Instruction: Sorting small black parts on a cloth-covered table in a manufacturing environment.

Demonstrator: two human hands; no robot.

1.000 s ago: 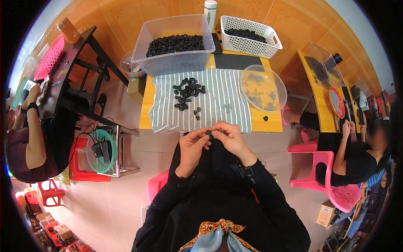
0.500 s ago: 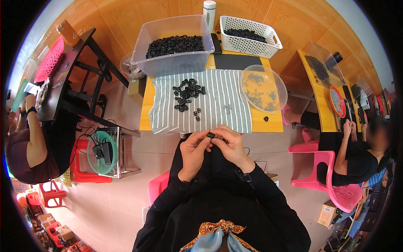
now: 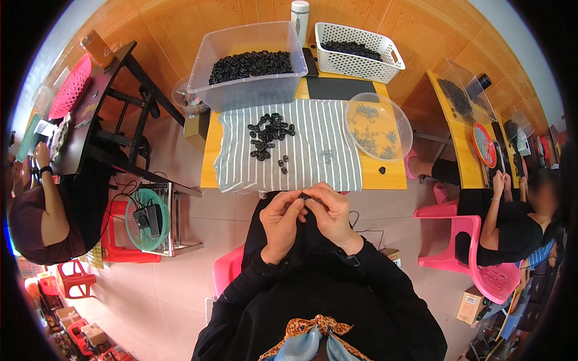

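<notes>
- My left grip and right grip are both pinched closed, thumbs against forefingers, on one small dark oblong piece, held just off the tabletop's near edge; its finer detail is hidden by my fingertips.
- That piece I judge part-way through handling, since both grips are on it.
- At eleven o'clock from my grips, a loose pile of small glossy black oblong pieces lies on the grey-and-white striped cloth over the yellow wooden tabletop. A few loose black pieces lie on its near side; which are done, I can't tell.
- At one o'clock, tiny grey bits lie on the cloth; between one and two, more are scattered in the clear round plastic dish, so plenty seem left.
- Farther off toward eleven, the translucent plastic box holds a deep heap of black pieces.
- Between twelve and one, the white perforated plastic basket holds fewer; I can't tell which container is finished stock.
</notes>
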